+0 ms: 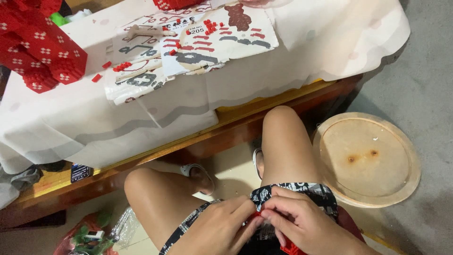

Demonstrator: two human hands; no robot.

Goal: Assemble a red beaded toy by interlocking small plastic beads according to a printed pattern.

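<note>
Both my hands meet low in the view over my lap. My left hand (pixel 222 230) and my right hand (pixel 302 222) pinch a small red brick piece (pixel 255 215) between their fingertips. More red shows under my right hand near the lower edge, a red brick part (pixel 290 248). My bare knees point toward a low wooden table (pixel 226 134). On the table's white cloth (pixel 85 118) lie printed instruction sheets (pixel 198 42) with several small loose red bricks (pixel 121 66). A large red and white brick model (pixel 37 47) stands at the table's far left.
A round wooden stool top (pixel 368 158) stands on the grey floor to my right. A dark phone (pixel 81 172) lies on the table edge at left. A plastic bag with red and green things (pixel 89 233) sits on the floor by my left knee.
</note>
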